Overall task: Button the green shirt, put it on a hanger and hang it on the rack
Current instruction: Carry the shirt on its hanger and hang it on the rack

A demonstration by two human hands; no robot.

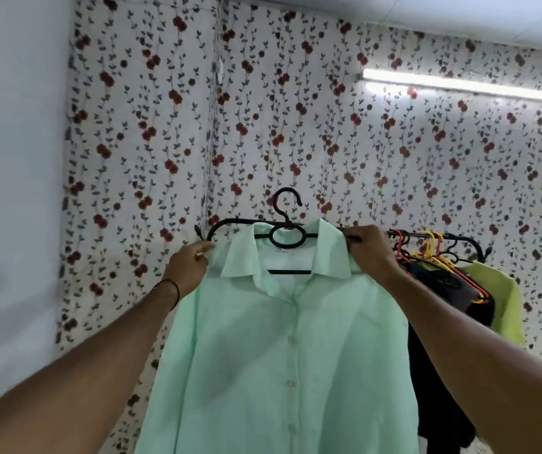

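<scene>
Head view: the green shirt [279, 355], buttoned down its front, hangs on a black hanger [289, 272] held up before a flowered wall. The left hand [191, 267] pinches the shirt's shoulder; the right hand [369, 253] curls its grip round the other shoulder and the hanger end. The hook stands free, seemingly not yet on the rack [459, 238], whose rail to the right is crowded with coloured hangers [430, 244] and a yellow-green garment [509, 299]. The likely risks: the hook missing the rail or snagging its neighbours, or a tilt sliding the shirt off one shoulder.
</scene>
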